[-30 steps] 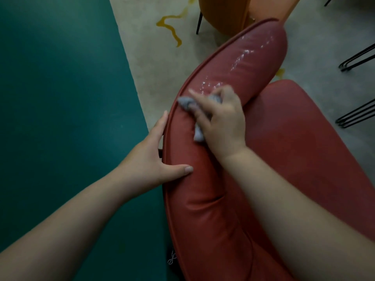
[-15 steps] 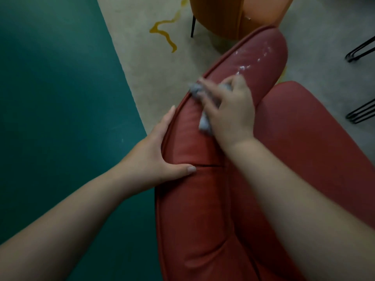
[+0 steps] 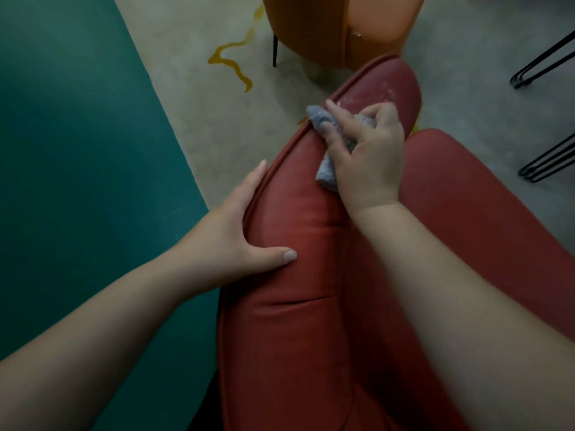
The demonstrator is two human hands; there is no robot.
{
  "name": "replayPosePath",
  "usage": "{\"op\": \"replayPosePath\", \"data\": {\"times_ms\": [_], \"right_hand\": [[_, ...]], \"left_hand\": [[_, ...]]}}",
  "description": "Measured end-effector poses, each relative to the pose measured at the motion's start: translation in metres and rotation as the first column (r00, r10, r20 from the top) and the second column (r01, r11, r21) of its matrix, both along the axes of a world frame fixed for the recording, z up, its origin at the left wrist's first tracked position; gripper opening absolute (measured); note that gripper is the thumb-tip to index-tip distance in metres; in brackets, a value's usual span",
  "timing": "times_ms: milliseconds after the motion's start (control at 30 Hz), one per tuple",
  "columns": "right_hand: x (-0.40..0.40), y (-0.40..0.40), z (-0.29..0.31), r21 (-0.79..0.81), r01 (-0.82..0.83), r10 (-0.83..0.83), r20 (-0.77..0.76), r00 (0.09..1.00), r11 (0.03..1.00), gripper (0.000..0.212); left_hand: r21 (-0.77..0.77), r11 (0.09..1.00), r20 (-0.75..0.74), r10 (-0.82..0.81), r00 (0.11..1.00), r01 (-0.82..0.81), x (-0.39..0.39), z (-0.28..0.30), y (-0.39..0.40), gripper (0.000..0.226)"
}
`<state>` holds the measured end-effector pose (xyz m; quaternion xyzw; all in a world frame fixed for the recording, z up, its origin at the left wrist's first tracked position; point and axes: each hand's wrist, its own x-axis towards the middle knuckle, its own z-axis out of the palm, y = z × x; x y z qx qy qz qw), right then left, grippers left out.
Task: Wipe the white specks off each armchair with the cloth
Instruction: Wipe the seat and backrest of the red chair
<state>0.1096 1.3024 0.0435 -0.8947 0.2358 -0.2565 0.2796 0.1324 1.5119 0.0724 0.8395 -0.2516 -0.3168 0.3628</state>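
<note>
Right hand (image 3: 370, 157), frame centre-right, fingers curled round grey cloth (image 3: 326, 172), pressing it on red armchair (image 3: 295, 306) arm. White specks (image 3: 378, 93) just above cloth, toward arm tip. Left hand (image 3: 230, 231) flat on arm's outer edge, fingers straight, thumb across top. Orange armchair (image 3: 326, 23) at top centre. No readable writing.
</note>
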Motion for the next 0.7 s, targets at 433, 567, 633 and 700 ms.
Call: {"op": "replayPosePath", "data": {"times_ms": [433,567,633,700], "right_hand": [[0.03,-0.028,0.001,-0.007,0.128,-0.127,0.03,0.991,0.992,0.034],[0.026,-0.019,0.002,0.085,0.178,-0.182,0.042,0.982,0.98,0.033],[0.005,0.011,0.002,0.1,0.089,-0.096,0.068,0.993,0.991,0.032],[-0.009,0.033,0.002,0.104,0.022,-0.029,0.07,0.997,0.994,0.032]], "left_hand": [[0.018,0.987,0.058,-0.163,0.985,0.162,0.037,-0.002,-0.037,0.126],[0.006,0.972,0.086,-0.235,0.968,0.235,0.053,0.001,-0.054,0.123],[-0.012,0.96,0.089,-0.279,0.956,0.281,0.058,0.004,-0.061,0.117],[-0.036,0.952,0.079,-0.301,0.95,0.304,0.062,0.004,-0.066,0.106]]}}
